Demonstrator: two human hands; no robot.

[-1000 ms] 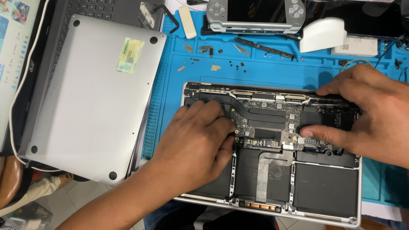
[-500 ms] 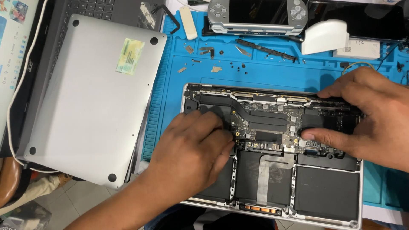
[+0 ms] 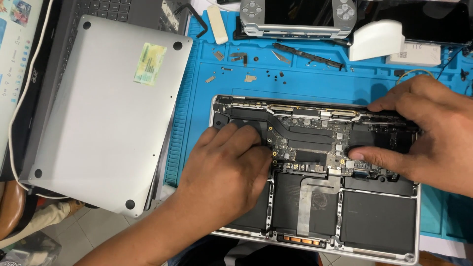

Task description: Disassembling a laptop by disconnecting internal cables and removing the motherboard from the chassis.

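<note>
A person's left hand (image 3: 226,172) lies flat on the left half of an opened laptop (image 3: 315,177) at lower centre of the frame, its fingers together and curled down over the fan area; whether that grip pinches anything cannot be told, since the fingertips are hidden. The right hand (image 3: 423,133) spans the right side of the laptop, thumb pressed on the board (image 3: 315,148) near its middle and fingers spread along the hinge edge, holding nothing that shows. The work looks well under way: the bottom cover (image 3: 103,113) is already off and lies at left, the black battery cells (image 3: 374,221) and board are bared, yet the board, heat pipe and cells all sit in place, so removal of parts appears not yet done. The laptop rests on a blue mat (image 3: 305,81) on the tabletop. Beyond it, loose screws and small metal brackets (image 3: 246,59) are scattered on the mat. At the upper edge lie a handheld game console (image 3: 295,17) and a white plastic piece (image 3: 374,39). A tiled floor (image 3: 98,226) shows at lower left.
</note>
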